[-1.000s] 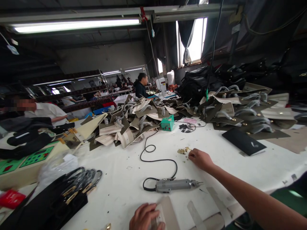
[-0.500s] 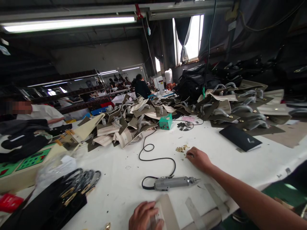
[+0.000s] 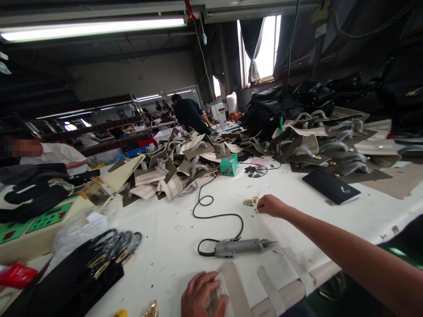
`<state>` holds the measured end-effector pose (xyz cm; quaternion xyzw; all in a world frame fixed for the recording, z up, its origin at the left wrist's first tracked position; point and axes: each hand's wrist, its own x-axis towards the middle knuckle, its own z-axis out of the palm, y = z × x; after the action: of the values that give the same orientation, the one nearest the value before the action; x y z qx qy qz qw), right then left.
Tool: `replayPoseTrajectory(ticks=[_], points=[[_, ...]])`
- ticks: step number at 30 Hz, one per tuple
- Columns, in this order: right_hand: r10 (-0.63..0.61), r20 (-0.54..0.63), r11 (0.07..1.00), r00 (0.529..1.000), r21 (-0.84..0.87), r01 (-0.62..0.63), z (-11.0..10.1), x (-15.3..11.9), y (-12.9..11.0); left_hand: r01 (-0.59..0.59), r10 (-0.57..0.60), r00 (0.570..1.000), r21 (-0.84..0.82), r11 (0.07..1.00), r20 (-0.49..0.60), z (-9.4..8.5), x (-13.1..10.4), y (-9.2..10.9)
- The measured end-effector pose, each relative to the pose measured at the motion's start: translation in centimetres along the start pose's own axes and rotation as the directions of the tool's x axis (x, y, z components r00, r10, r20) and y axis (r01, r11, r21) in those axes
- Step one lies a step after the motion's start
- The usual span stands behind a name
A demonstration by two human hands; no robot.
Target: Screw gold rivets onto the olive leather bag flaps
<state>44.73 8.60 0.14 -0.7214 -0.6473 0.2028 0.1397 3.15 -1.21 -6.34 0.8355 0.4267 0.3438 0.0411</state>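
Observation:
My left hand (image 3: 198, 294) grips a beige bag panel (image 3: 235, 286) at the near edge of the white table, its fingers and thumb curled over the lighter strip. Farther out, my right hand (image 3: 271, 206) is at the right side of a small heap of gold metal fittings (image 3: 248, 202), fingertips pinched together and pointing down. Whatever lies between those fingertips is too small to make out. A grey electric screwdriver (image 3: 238, 248) rests between both hands, tip to the right, its black cord trailing back toward a green box (image 3: 228, 165).
Piles of beige and olive bag panels (image 3: 175, 176) line the back of the table. A black booklet (image 3: 331, 187) lies at the right. Black bags with gold hardware (image 3: 99, 268) are at the left. Two people work beyond: one in white (image 3: 59, 153), one in dark clothes (image 3: 189, 113).
My right hand stays by the gold fittings, its fingers shifted slightly. My left hand remains on the panel. The person in dark clothes has risen and leans over. The view has shifted slightly.

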Motion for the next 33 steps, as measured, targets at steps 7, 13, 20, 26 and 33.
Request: replayPoseTrajectory(ticks=[7,13,20,26,33], points=[[-0.057,-0.115,0.975,0.992,-0.219,0.03,1.4,-1.7,-1.0,0.039,-0.04,0.999,0.017,0.999,0.028,0.0,-0.1,0.5],[-0.029,-0.185,0.97,0.982,-0.242,-0.018,2.0,-1.9,-1.1,0.126,-0.125,0.986,-0.006,0.992,0.114,-1.9,1.1,3.0],[0.051,-0.212,0.988,0.976,-0.13,-0.08,0.2,-3.6,-2.4,0.225,-0.211,0.964,-0.075,0.972,0.161,-3.9,2.3,5.7],[-0.153,0.01,0.912,0.988,0.387,0.137,2.0,-10.6,-10.4,0.289,-0.258,0.944,-0.137,0.948,0.208,-3.5,2.0,5.8],[-0.365,0.077,0.865,0.928,0.396,0.308,8.6,-14.5,-16.4,0.284,-0.25,0.944,-0.143,0.948,0.217,-3.2,1.9,5.6]])
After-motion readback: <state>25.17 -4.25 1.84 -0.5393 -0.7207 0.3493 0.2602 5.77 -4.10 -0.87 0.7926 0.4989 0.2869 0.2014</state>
